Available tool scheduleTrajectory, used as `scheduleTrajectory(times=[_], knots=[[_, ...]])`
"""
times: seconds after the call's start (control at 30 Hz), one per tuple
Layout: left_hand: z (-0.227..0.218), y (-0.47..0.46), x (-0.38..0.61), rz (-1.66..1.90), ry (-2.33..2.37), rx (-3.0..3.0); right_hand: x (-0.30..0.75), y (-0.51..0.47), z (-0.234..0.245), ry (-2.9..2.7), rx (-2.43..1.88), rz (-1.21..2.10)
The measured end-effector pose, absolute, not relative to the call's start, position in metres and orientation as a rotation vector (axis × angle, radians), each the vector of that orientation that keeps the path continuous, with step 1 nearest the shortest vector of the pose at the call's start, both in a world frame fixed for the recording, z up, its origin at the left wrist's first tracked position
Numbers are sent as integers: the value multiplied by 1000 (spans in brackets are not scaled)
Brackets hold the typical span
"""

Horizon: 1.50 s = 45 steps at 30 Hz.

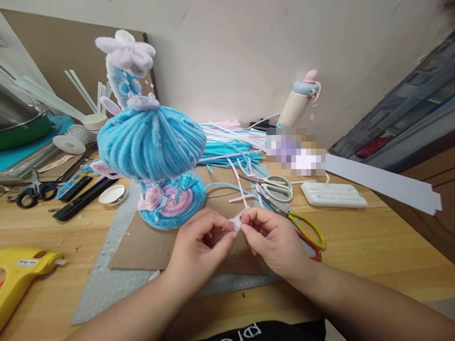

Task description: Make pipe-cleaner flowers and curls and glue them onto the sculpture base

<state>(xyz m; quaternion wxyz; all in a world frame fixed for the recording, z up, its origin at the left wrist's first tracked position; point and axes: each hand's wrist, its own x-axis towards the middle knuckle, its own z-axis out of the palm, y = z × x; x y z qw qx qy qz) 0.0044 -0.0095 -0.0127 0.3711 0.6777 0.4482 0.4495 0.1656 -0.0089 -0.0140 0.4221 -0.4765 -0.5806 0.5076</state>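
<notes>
My left hand (202, 246) and my right hand (272, 239) meet over a brown cardboard sheet (142, 246), both pinching a small pale pink pipe-cleaner piece (235, 223) between their fingertips. A thin pink stem runs up from that piece. Just behind my hands stands a blue pipe-cleaner figure (151, 137) with a wide ribbed skirt, a round blue and pink spiral base and a lilac bow on top.
Pale green scissors (277, 187) and yellow-and-red handled pliers (309, 234) lie right of my hands. Loose blue, white and pink pipe cleaners (231, 147) pile behind. A yellow glue gun (21, 274) lies front left, black scissors (33, 192) at left, a white case (334, 194) and bottle (298, 102) at right.
</notes>
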Motion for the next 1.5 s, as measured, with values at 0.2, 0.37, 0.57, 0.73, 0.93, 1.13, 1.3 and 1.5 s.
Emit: scheduleTrajectory(times=[0.2, 0.37, 0.57, 0.73, 0.93, 1.13, 1.3, 1.5], knots=[[-11, -10, 6, 1215, 1168, 1883, 161, -12, -13, -1359, -1210, 1382], [-11, -9, 4, 1126, 1137, 1845, 163, -14, -12, -1366, -1175, 1437], [-8, -7, 1, 1053, 1087, 1680, 164, -14, -13, -1358, -1139, 1449], [-6, -7, 1, 1050, 1043, 1584, 164, -13, -13, -1377, -1093, 1433], [-7, -11, 0, 1166, 1015, 1836, 168, -14, -11, -1618, -1020, 1212], [-8, -12, -1, 1158, 950, 1921, 170, -16, -10, -1786, -1080, 888], [-9, -14, -1, 1199, 946, 1910, 170, -16, -10, -1832, -1076, 726], [-6, -15, 1, 1264, 987, 1992, 173, -14, -8, -1933, -937, 483]])
